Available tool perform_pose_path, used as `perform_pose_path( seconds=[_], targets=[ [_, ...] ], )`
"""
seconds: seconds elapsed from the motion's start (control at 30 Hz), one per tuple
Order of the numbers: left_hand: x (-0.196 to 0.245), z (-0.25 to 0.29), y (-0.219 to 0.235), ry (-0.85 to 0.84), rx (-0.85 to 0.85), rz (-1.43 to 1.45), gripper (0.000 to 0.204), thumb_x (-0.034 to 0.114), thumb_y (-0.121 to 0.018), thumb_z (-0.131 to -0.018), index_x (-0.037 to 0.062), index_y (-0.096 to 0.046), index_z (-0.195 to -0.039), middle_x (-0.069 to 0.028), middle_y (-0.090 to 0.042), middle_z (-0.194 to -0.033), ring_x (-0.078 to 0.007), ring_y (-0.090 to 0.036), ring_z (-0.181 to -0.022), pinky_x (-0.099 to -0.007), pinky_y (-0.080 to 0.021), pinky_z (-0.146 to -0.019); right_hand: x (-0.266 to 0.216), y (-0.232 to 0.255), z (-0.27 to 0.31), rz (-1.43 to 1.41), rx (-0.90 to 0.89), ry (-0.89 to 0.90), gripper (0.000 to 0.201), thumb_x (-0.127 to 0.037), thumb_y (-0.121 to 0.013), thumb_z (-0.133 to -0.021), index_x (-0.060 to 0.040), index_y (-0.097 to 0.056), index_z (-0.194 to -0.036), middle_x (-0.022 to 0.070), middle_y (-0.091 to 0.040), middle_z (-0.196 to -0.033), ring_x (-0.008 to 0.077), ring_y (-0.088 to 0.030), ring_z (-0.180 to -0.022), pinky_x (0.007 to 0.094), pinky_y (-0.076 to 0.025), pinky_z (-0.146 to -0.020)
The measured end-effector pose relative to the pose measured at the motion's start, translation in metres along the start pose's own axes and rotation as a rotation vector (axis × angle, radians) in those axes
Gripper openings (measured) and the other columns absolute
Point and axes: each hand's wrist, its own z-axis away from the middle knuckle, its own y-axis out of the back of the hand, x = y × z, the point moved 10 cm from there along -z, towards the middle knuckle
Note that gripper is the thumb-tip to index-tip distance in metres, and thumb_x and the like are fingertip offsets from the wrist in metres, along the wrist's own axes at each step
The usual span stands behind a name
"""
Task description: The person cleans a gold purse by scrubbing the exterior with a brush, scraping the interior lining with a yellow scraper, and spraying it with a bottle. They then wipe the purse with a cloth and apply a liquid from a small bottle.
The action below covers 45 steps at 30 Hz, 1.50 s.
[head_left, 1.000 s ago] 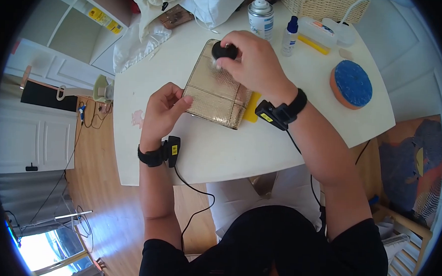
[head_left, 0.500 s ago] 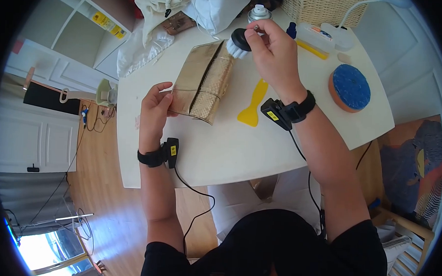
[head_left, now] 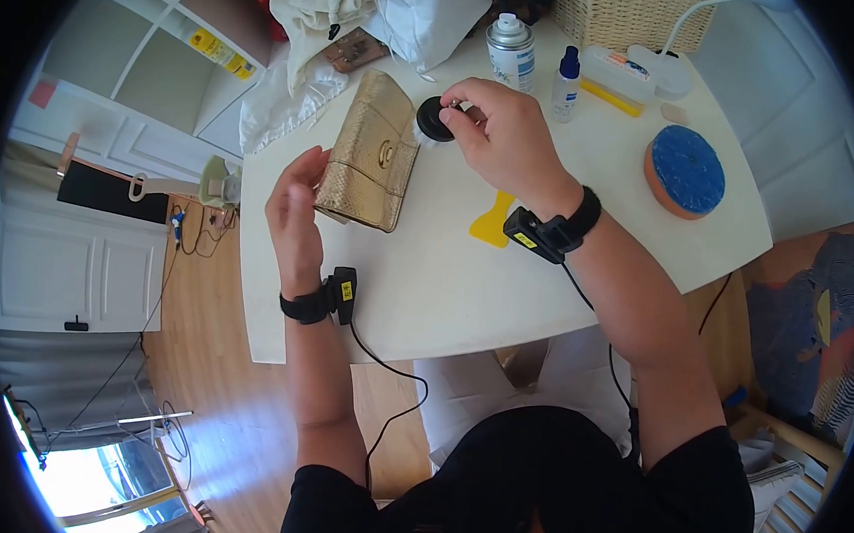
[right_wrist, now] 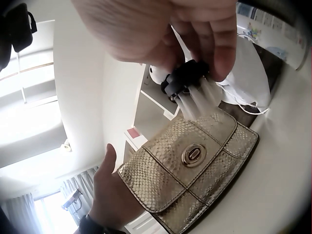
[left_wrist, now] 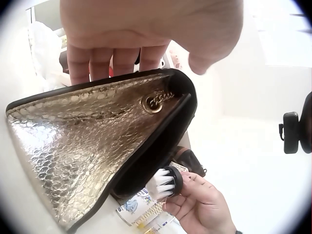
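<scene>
A gold snakeskin-textured handbag (head_left: pixel 367 150) stands tilted on the table, its flap with the round twist clasp (right_wrist: pixel 194 155) facing my right side. Straight fingers of my left hand (head_left: pixel 296 218) rest against the back of the bag, the thumb held away from it. In the left wrist view the side of the bag (left_wrist: pixel 83 151) shows a gusset with a ring. Between thumb and fingers my right hand (head_left: pixel 516 142) pinches a round black brush (head_left: pixel 435 120) with white bristles. The bristles (right_wrist: pixel 197 102) are right at the bag's top edge in the right wrist view.
A yellow scraper (head_left: pixel 491 222) lies partly under the right wrist. Farther back stand a spray can (head_left: pixel 510 56) and a small blue-capped bottle (head_left: pixel 566 87). At the right is a round blue-topped sponge (head_left: pixel 685 171). White cloth bags (head_left: pixel 419 23) and a wicker basket (head_left: pixel 628 18) line the back.
The handbag has turned so its clasp side now shows instead of its other faces. My left hand has changed from gripping its edge to supporting its back. The brush has moved slightly left and nearer me.
</scene>
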Motion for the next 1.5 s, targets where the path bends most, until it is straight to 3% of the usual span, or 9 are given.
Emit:
perform_pose_path(
  seconds=[0.07,0.17,0.23,0.47,0.57,0.63,0.93,1.37,1.5],
  targets=[
    [0.012,0.0,-0.019,-0.026,-0.071,0.035,0.065,0.027,-0.079,-0.09,-0.0067,-0.054,-0.139,-0.0162,-0.064,-0.129,-0.0212,-0.062,-0.117,-0.0346,-0.046,-0.104,0.003,-0.001,0.0,0.019,-0.009,-0.014,0.011,-0.007,-0.072,-0.09,-0.0017,-0.069,-0.099,0.0088,-0.07,-0.081,0.0155,-0.066,-0.062,0.0264,-0.051,-0.059],
    [0.023,0.004,-0.039,-0.07,-0.152,-0.306,0.077,0.02,-0.084,-0.082,-0.0069,-0.048,-0.144,-0.0156,-0.062,-0.133,-0.0207,-0.062,-0.117,-0.0351,-0.047,-0.104,0.008,-0.004,0.001,0.059,-0.043,-0.046,0.011,-0.007,-0.072,-0.089,-0.0019,-0.069,-0.098,0.0105,-0.071,-0.082,0.0175,-0.067,-0.064,0.0278,-0.052,-0.06],
    [0.006,0.003,-0.03,0.108,-0.087,-0.343,0.066,0.008,-0.076,-0.083,-0.0072,-0.051,-0.142,-0.0148,-0.063,-0.129,-0.0194,-0.061,-0.117,-0.0339,-0.048,-0.102,0.013,-0.009,0.002,0.053,-0.093,-0.112,0.011,-0.013,-0.07,-0.086,-0.0044,-0.07,-0.092,0.0145,-0.07,-0.084,0.0334,-0.068,-0.075,0.0421,-0.053,-0.068],
    [0.006,0.005,-0.019,0.067,-0.008,-0.325,0.056,-0.004,-0.066,-0.079,-0.0059,-0.058,-0.135,-0.0121,-0.069,-0.118,-0.0168,-0.064,-0.107,-0.0307,-0.051,-0.095,0.029,-0.012,0.008,0.423,-0.224,-0.204,0.012,-0.014,-0.067,-0.084,-0.0061,-0.072,-0.092,0.0142,-0.071,-0.087,0.0348,-0.069,-0.082,0.0456,-0.054,-0.072],
    [0.012,0.007,-0.023,0.023,-0.012,-0.342,0.055,-0.003,-0.066,-0.08,-0.007,-0.059,-0.133,-0.0116,-0.069,-0.117,-0.0164,-0.064,-0.105,-0.0302,-0.051,-0.094,0.014,-0.009,0.004,0.435,-0.128,-0.059,0.011,-0.014,-0.07,-0.081,-0.0064,-0.071,-0.089,0.0123,-0.071,-0.09,0.0346,-0.067,-0.085,0.0452,-0.054,-0.075],
    [0.014,0.009,-0.026,0.031,-0.013,-0.282,0.055,-0.006,-0.064,-0.079,-0.0095,-0.057,-0.133,-0.0108,-0.067,-0.117,-0.0144,-0.063,-0.104,-0.0272,-0.05,-0.092,-0.03,0.0,0.003,0.283,0.04,0.274,0.014,-0.016,-0.075,-0.078,-0.0065,-0.068,-0.087,0.0101,-0.07,-0.09,0.0334,-0.066,-0.085,0.0451,-0.054,-0.077],
    [0.017,0.012,-0.032,0.065,-0.017,-0.246,0.054,-0.005,-0.067,-0.078,-0.0079,-0.059,-0.131,-0.0108,-0.068,-0.115,-0.0143,-0.063,-0.104,-0.0285,-0.052,-0.091,-0.029,-0.051,0.027,0.276,-0.317,0.147,0.021,-0.021,-0.078,-0.079,-0.0064,-0.066,-0.087,0.0087,-0.066,-0.083,0.0302,-0.066,-0.081,0.041,-0.053,-0.07],
    [0.023,0.012,-0.038,0.03,-0.064,-0.307,0.055,-0.005,-0.067,-0.077,-0.0091,-0.058,-0.132,-0.0102,-0.068,-0.115,-0.0141,-0.063,-0.102,-0.0285,-0.051,-0.091,-0.037,-0.057,0.028,0.33,-0.263,0.195,0.018,-0.021,-0.073,-0.087,-0.0078,-0.064,-0.079,0.0089,-0.063,-0.072,0.0298,-0.065,-0.074,0.042,-0.052,-0.064],
    [0.021,0.01,-0.032,0.042,-0.018,-0.258,0.056,-0.003,-0.068,-0.077,-0.008,-0.058,-0.132,-0.0113,-0.068,-0.116,-0.0148,-0.064,-0.103,-0.0286,-0.051,-0.092,-0.033,-0.045,0.018,0.324,-0.266,0.11,0.023,-0.026,-0.071,-0.088,-0.0078,-0.065,-0.076,0.0098,-0.066,-0.072,0.0308,-0.066,-0.07,0.0435,-0.053,-0.062]
  ],
)
